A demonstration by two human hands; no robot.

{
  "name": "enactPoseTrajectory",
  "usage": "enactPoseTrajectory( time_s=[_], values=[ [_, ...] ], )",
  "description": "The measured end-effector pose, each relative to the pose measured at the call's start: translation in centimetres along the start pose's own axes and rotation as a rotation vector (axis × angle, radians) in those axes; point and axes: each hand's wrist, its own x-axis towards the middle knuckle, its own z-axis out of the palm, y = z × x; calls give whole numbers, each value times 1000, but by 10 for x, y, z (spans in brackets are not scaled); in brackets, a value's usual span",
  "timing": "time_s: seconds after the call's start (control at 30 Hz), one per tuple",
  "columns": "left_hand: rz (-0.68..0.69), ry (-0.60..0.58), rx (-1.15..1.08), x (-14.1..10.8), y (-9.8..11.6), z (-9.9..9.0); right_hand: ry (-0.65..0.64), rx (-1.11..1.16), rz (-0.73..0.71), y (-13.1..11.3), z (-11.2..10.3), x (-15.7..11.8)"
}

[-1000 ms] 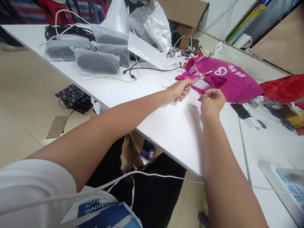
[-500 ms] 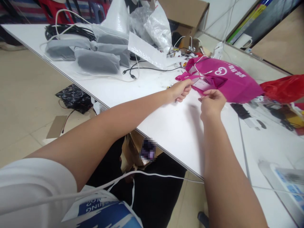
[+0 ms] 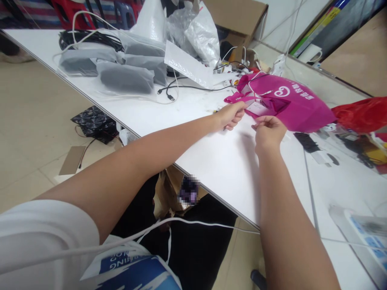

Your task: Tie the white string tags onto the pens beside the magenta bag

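Over the white table (image 3: 217, 161), my left hand (image 3: 232, 116) is closed, its fingers curled in. A small dark tip shows under that fist, too little to name. My right hand (image 3: 270, 131) sits slightly to the right and nearer me, thumb and fingertips pinched together. Whatever the pinch holds, if anything, is too small to make out. A narrow gap separates the two hands. Just behind them lies a magenta cloth bag (image 3: 305, 104) with white print, and a white card or label (image 3: 256, 107) shows at its near end.
Several grey wrapped packages (image 3: 125, 78) lie at the left, beside a coiled black cable (image 3: 90, 39). Black USB cables (image 3: 193, 87) cross the table. Clear plastic wrap (image 3: 204, 34) and a cardboard box (image 3: 236, 16) stand behind. A red plastic bag (image 3: 356, 114) is at the right.
My right hand has shifted very slightly, still pinched. My left hand stays in the same closed pose. The whole view has drifted a few pixels.
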Motion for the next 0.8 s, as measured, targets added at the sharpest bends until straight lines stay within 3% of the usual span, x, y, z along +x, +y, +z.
enactPoseTrajectory(
  time_s=[0.8],
  values=[
    [7,24,5,-3,0,1,2,-91,32,-10,-4,-5]
  ],
)
